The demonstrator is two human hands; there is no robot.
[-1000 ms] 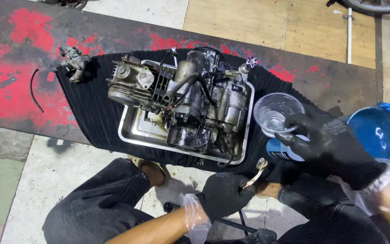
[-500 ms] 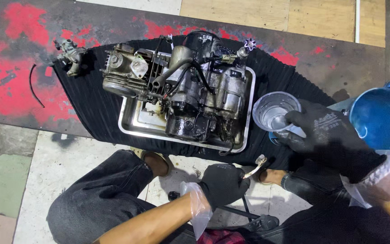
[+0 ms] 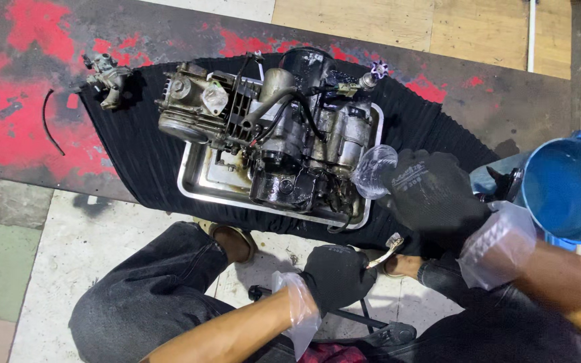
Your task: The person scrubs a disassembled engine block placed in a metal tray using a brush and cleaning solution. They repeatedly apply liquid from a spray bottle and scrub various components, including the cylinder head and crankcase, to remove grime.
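A greasy motorcycle engine (image 3: 270,134) sits in a shallow metal tray (image 3: 200,185) on a black ribbed mat (image 3: 139,151). My right hand (image 3: 432,191), in a black glove, holds a clear plastic cup (image 3: 374,171) tilted toward the engine's right end, over the tray's edge. My left hand (image 3: 337,275), also black-gloved, is lower down by my knees and grips a small brush (image 3: 388,247) with a pale handle. Clear plastic sleeves cover both wrists.
A small carburettor-like part (image 3: 107,79) lies at the mat's left corner, a thin black wire (image 3: 50,124) beside it on the red-stained board. A blue bucket (image 3: 566,188) stands at the right. My dark-trousered knees (image 3: 149,296) are below the tray.
My right hand has carried the cup left from beside the tray to the engine's right end and tipped it over. The left hand stays low with the brush.
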